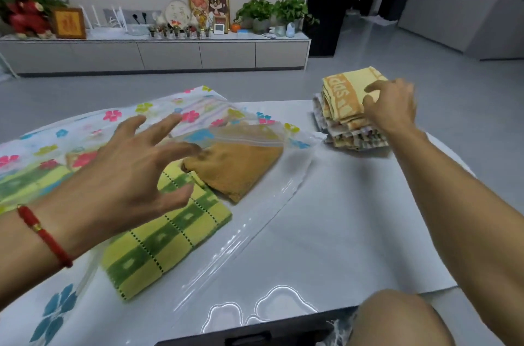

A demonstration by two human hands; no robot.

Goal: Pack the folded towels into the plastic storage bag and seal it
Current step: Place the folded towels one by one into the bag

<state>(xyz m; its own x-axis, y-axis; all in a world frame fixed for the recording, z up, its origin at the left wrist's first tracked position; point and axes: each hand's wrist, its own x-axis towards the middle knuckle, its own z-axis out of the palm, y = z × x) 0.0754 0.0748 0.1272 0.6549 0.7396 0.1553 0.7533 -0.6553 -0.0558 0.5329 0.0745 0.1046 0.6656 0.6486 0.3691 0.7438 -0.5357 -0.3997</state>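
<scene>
room: living room with a grey floor, a long low cabinet against the far wall, plants and frames on top.
surface: white table, the person seated at its near edge.
bag: flowered plastic bag lies flat on the left half, mouth toward the middle.
towels by the bag: two, a green-yellow towel and a brown towel, both lying at the mouth, the brown one partly under the clear flap.
stack: pile at the far right edge, well apart from the bag; about five or six folded towels, exact count unclear.
left hand: fingers spread and relaxed, hovering over the mouth, holding nothing.
right hand: fingers curled on the top towel of the pile, pinching it.
risk: lifting one-handed could drag the lower layers and tip the pile off the edge.
risk: towels left across the mouth would block the seal.
</scene>
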